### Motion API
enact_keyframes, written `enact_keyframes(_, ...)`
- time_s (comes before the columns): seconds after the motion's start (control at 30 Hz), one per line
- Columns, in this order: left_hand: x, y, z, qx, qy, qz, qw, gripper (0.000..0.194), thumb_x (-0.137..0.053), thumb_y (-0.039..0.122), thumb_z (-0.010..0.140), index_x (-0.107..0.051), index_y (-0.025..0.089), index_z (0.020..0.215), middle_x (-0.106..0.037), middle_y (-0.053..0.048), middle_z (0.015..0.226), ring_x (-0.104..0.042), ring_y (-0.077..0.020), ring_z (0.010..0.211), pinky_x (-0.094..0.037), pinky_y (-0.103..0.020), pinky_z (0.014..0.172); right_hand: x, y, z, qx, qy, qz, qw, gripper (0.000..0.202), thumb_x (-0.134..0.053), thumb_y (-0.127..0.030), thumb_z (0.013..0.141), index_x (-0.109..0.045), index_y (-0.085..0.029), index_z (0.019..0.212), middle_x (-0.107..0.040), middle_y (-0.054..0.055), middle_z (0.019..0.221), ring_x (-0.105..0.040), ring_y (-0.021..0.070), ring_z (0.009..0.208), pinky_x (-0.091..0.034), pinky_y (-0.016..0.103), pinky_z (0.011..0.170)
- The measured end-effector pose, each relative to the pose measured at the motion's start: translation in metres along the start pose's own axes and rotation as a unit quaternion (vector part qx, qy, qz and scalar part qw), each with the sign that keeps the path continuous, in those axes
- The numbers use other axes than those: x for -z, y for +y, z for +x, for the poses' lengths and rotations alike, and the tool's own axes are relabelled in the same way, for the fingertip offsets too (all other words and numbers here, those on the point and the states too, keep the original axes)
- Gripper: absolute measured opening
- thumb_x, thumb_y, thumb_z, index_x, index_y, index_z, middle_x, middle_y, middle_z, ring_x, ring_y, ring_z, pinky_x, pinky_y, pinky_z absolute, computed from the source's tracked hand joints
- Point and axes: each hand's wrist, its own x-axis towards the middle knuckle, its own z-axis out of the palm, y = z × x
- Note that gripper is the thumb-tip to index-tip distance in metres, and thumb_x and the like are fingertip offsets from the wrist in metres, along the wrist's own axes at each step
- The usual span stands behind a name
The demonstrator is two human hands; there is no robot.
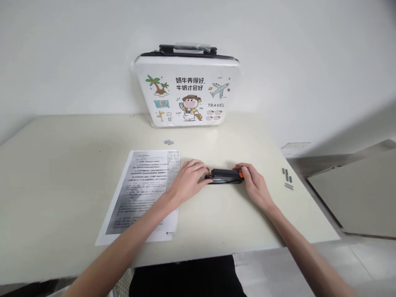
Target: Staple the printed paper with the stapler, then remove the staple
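A black stapler (225, 176) with an orange part at its right end lies across the table between my two hands. My left hand (191, 178) has its fingers closed on the stapler's left end. At the other end, my right hand (253, 180) grips beside the orange piece, thumb in front. Printed sheets of paper (139, 198) lie flat to the left, partly covered by my left forearm. Small strips of staples (287, 175) rest near the table's right edge, and a few more staple strips (168, 142) lie behind the paper.
A white hard case (188, 90) with cartoon prints and a black handle stands upright against the wall at the back of the pale table (62, 173). The table's right edge slants past the staples, with a light panel (359, 189) beyond it.
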Motion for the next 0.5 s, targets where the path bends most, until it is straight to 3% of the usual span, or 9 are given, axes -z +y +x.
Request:
enact_keyframes(0.27, 0.031, -0.020, -0.036, 0.012, 0.009, 0.032, 0.999, 0.010, -0.069, 0.034, 0.101, -0.073, 0.026, 0.103, -0.077, -0.004, 0.114, -0.065, -0.0266, 0.119, -0.049, -0.045, 0.105, -0.002, 0.000, 0.000, -0.011, -0.006, -0.012, 1.000, 0.046, -0.040, -0.060, 0.107, -0.065, -0.023, 0.117, -0.076, 0.010, 0.115, -0.069, 0.0254, 0.104, -0.052, 0.039, 0.097)
enact_keyframes(0.37, 0.046, -0.033, -0.044, 0.010, 0.006, 0.056, 0.998, 0.019, -0.066, 0.039, 0.101, -0.073, 0.028, 0.116, -0.074, -0.005, 0.124, -0.064, -0.0272, 0.123, -0.048, -0.046, 0.108, -0.003, -0.001, -0.001, -0.010, -0.006, -0.020, 1.000, 0.047, -0.039, -0.061, 0.107, -0.067, -0.023, 0.115, -0.076, 0.010, 0.115, -0.069, 0.0252, 0.103, -0.052, 0.038, 0.095)
enact_keyframes(0.5, 0.067, -0.067, -0.037, 0.092, 0.074, 0.121, 0.986, 0.027, -0.062, 0.038, 0.101, -0.070, 0.025, 0.124, -0.074, -0.007, 0.127, -0.064, -0.0294, 0.122, -0.046, -0.047, 0.111, -0.004, -0.003, -0.001, -0.014, -0.009, -0.026, 1.000, 0.048, -0.038, -0.061, 0.107, -0.068, -0.023, 0.112, -0.075, 0.010, 0.117, -0.069, 0.0249, 0.101, -0.053, 0.038, 0.094)
